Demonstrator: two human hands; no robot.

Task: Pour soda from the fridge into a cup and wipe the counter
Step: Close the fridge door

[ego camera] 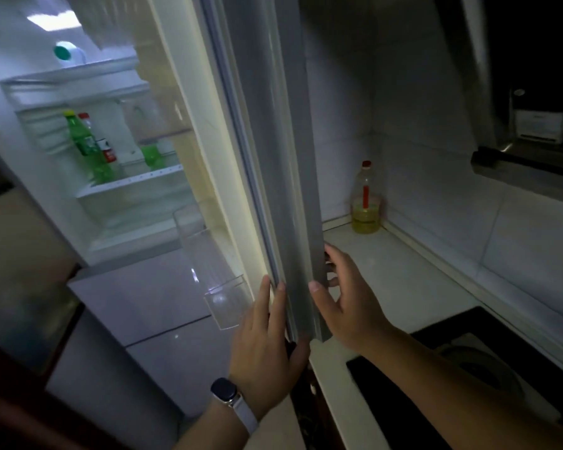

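Observation:
The fridge stands open, lit inside. A green soda bottle [80,138] stands on a fridge shelf at left, a red-capped bottle [106,149] right behind it and another green bottle [152,156] further right. The fridge door [283,157] is seen edge-on in the middle. My left hand [267,339] lies with straight fingers against the door's inner seal. My right hand [345,300] grips the door's outer edge, thumb on the edge, fingers curled behind it. The white counter [397,274] lies to the right of the door. No cup is in view.
A bottle of yellow oil [366,203] stands in the counter's back corner. A black hob [462,378] fills the near right, under a range hood [527,164]. A clear door bin [223,306] juts from the door's inner side. A white, green-capped container [68,53] sits on the top shelf.

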